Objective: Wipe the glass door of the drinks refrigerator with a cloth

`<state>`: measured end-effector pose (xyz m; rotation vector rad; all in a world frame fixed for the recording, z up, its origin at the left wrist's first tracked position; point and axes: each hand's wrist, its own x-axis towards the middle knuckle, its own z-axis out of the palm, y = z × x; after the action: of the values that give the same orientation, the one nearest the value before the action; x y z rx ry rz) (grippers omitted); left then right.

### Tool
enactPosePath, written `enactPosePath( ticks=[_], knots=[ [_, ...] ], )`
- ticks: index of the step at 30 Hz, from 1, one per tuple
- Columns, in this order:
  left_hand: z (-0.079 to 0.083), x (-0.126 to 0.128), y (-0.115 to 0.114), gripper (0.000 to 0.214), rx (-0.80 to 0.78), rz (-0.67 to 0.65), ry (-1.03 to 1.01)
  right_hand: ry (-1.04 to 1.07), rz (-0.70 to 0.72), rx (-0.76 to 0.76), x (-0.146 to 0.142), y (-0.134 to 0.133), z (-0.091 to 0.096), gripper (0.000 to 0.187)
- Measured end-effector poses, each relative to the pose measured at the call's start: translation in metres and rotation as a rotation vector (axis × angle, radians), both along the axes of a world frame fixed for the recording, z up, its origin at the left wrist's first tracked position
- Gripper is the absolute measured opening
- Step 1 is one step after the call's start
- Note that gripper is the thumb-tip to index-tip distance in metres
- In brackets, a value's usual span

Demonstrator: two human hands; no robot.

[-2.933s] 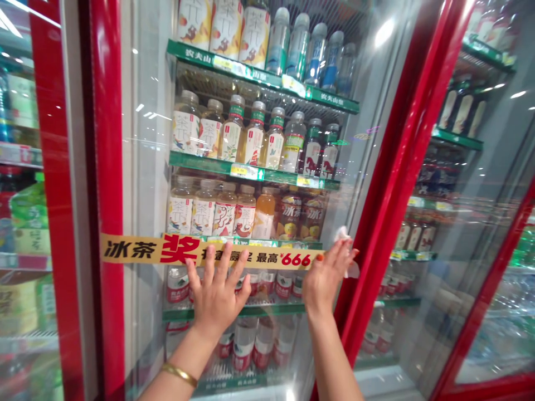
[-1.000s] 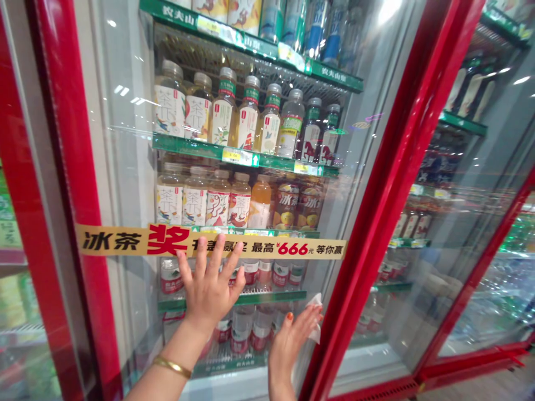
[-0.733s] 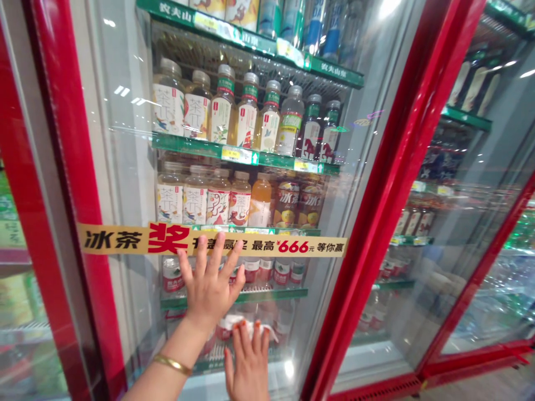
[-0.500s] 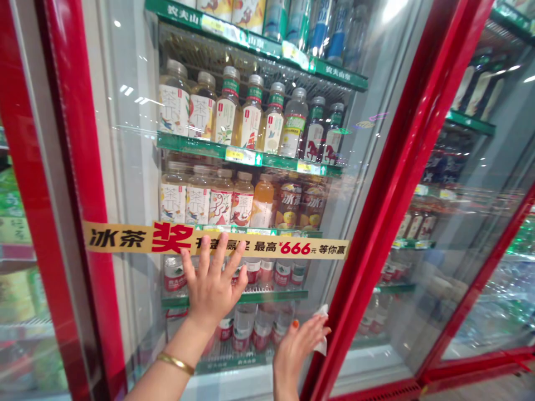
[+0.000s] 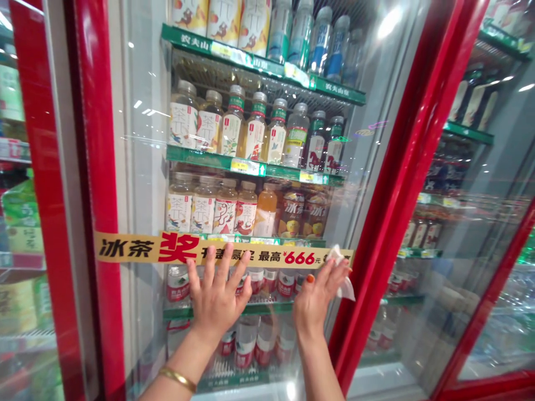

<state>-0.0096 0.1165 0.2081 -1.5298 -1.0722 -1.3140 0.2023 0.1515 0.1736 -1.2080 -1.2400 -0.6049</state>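
Note:
My left hand (image 5: 219,298) lies flat against the glass door (image 5: 142,312), fingers spread, the fingertips over the lower edge of a yellow printed strip (image 5: 125,248). A gold bangle (image 5: 178,379) circles the left wrist. Towards the door's right side, my right hand (image 5: 315,301) presses a white tissue (image 5: 345,288) to the glass at the strip's right end. The tissue sticks out past the fingers above and to the right; the part under the palm is hidden.
Behind the glass, green-edged shelves (image 5: 209,159) carry several rows of bottled drinks (image 5: 254,133). Red door frames (image 5: 388,195) stand at both sides. More coolers with drinks (image 5: 422,234) flank this one, and ceiling lights reflect in the glass.
My right hand has moved up along the glass with the tissue, from below the strip to its right end. My left hand stays spread on the door. The view has shifted slightly.

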Motion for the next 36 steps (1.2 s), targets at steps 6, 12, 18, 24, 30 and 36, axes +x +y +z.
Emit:
enactPosePath(
  ticks=[6, 12, 18, 24, 30, 36],
  knots=[
    [0.000, -0.001, 0.000, 0.076, -0.009, -0.024, -0.010, -0.708, 0.095, 0.030, -0.021, -0.018, 0.011, 0.082],
    [-0.001, 0.000, 0.001, 0.076, 0.004, -0.017, -0.005, -0.089, -0.028, 0.042, 0.045, 0.005, 0.052, 0.073],
    [-0.002, -0.003, -0.005, 0.080, -0.030, -0.046, 0.001, -0.629, 0.155, 0.052, -0.030, -0.014, 0.052, 0.085],
    [-0.005, -0.045, -0.018, 0.080, -0.050, -0.029, -0.137, -0.373, 0.068, 0.083, 0.023, -0.004, 0.086, 0.076],
    [-0.007, -0.068, -0.008, 0.081, -0.025, 0.059, -0.180, -0.379, 0.070, 0.129, -0.022, 0.000, 0.119, 0.081],
    [-0.011, -0.067, -0.006, 0.081, -0.016, 0.044, -0.186, -0.979, 0.198, 0.185, -0.049, -0.019, 0.103, 0.081]
  ],
)
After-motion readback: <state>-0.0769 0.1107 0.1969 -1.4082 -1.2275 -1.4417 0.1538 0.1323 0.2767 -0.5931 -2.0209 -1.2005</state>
